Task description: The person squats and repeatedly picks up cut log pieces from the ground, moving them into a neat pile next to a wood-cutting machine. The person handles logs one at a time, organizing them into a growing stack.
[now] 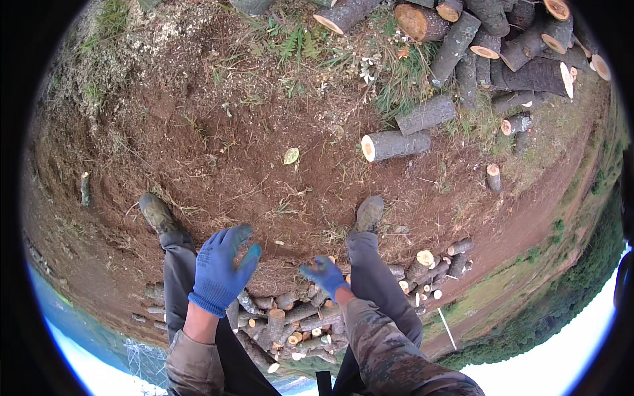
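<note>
My left hand (pixel 223 267), in a blue knit glove with a darker coated palm, is raised over the ground beside my left leg. Its thumb and fingers are apart and nothing is between them. My right hand (pixel 325 277), gloved the same way, is near my right knee with its fingers spread and holds nothing. Red-brown soil with a yellow-green leaf (pixel 291 156) lies before me. A cut log with a pale end (pixel 398 146) rests beyond my right boot (pixel 369 213), touching another log (pixel 427 115).
A large heap of cut logs (pixel 455 47) lies at the upper right. Behind and between my legs is another log pile (pixel 297 321). Short pieces lie apart at the right (pixel 494 179) and far left (pixel 85 189). Grass tufts (pixel 403 91) border the heap.
</note>
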Demonstrator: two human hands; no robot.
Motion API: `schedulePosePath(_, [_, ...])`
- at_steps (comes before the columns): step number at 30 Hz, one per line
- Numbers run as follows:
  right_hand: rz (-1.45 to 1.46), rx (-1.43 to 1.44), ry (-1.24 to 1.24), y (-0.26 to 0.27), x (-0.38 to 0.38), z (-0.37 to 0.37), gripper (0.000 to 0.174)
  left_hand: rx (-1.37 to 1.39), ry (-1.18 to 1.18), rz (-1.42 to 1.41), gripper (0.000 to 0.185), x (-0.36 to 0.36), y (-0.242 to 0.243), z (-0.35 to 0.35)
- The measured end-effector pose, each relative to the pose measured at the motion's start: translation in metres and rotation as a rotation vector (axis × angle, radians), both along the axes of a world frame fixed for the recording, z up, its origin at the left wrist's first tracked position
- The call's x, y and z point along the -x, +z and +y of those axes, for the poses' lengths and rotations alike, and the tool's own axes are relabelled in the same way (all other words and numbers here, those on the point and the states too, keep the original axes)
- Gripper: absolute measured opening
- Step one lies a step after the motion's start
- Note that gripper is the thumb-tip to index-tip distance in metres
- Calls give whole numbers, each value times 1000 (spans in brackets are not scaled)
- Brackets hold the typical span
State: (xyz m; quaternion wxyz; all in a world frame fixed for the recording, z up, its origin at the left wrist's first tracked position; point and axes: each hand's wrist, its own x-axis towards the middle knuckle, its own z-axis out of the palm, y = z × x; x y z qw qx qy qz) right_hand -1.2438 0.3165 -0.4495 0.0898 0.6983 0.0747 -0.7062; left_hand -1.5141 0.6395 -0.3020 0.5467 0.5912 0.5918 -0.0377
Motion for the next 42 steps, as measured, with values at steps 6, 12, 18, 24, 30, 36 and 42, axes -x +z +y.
schedulePosePath(6, [-339, -361, -896, -108, -202, 328, 98, 33, -140, -8, 42, -11, -18, -11])
schedulePosePath(12, [-627, -676, -633, -83, -94, 197, 97, -23, -116, 28, 42, -17, -27, -20])
schedulePosePath(18, [718, -157, 476, 93, 94, 2, 96, -21, -124, 41, 44, -31, -30, -17])
schedulePosePath(24, [-827, -639, -384, -88, -176, 189, 96, -59, -99, 65, 42, -30, -13, -18])
schedulePosePath(30, [-911, -355, -594, -172, -337, 291, 107, -98, -183, 111, 42, -13, -11, -9])
schedulePosePath(36, [-964, -405, -575, -163, -341, 204, 60, -12, -218, 143, 44, -3, -4, -7])
schedulePosePath(42, [-713, -848, -361, -115, -262, 247, 39, -70, -217, 78, 45, -16, 5, -2])
